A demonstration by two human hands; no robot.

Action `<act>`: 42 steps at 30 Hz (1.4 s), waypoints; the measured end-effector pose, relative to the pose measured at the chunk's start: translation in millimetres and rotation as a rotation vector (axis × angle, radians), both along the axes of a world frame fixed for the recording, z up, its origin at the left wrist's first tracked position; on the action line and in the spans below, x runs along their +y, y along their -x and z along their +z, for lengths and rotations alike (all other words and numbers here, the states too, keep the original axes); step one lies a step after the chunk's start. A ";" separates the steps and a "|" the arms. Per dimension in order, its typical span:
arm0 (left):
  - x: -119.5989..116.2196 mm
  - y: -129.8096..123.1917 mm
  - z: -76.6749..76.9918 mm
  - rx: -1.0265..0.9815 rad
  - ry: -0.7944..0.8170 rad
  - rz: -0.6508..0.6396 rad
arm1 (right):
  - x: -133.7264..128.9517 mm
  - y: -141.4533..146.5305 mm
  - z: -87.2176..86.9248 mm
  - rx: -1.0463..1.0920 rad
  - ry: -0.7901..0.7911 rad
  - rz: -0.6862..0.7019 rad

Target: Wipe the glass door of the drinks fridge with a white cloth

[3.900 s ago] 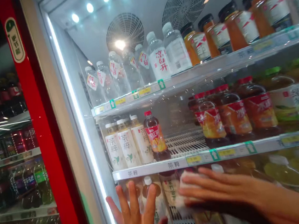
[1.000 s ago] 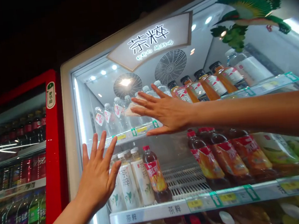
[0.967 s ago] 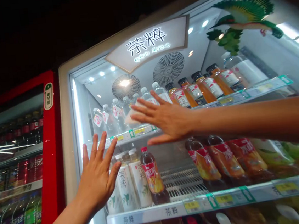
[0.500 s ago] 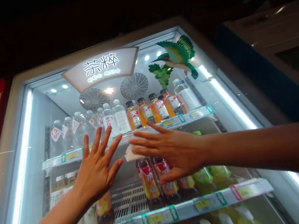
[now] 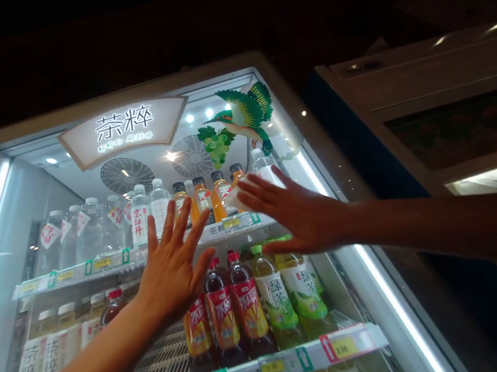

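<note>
My left hand is open, its fingers spread flat against the glass door of a lit drinks fridge. My right hand lies stretched out on the same door, further right and slightly higher. A blurred white cloth shows at its fingertips, pressed under the hand; most of it is hidden. Behind the glass, orange drink bottles stand near my right fingers. Below are red-labelled tea bottles and green tea bottles. Clear water bottles fill the upper shelf's left part.
A fan-shaped sign and a bird sticker are on the upper glass. Price tags line the shelf edges. Another cabinet with a dark blue side stands at the right. The surroundings above are dark.
The view has shifted right, so the fridge appears further left. My right hand has slid right and up across the glass with the white cloth; my left hand stays spread on the door.
</note>
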State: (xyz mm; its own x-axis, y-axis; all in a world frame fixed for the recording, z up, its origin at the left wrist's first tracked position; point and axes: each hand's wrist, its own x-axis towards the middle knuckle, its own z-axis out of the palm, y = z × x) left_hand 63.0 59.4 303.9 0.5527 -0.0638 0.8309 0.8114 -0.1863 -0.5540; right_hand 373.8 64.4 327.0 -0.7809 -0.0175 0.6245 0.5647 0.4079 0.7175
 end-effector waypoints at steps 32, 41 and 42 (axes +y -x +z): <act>-43.4 235.5 14.5 -0.083 -0.002 0.148 | 1.5 259.3 62.3 -0.094 -0.001 0.005; -41.9 319.9 9.7 -0.125 -0.030 0.153 | -9.1 376.9 108.2 -0.046 0.025 -0.124; -41.4 326.9 9.5 -0.136 -0.034 0.153 | -9.7 381.2 111.4 0.064 0.032 -0.148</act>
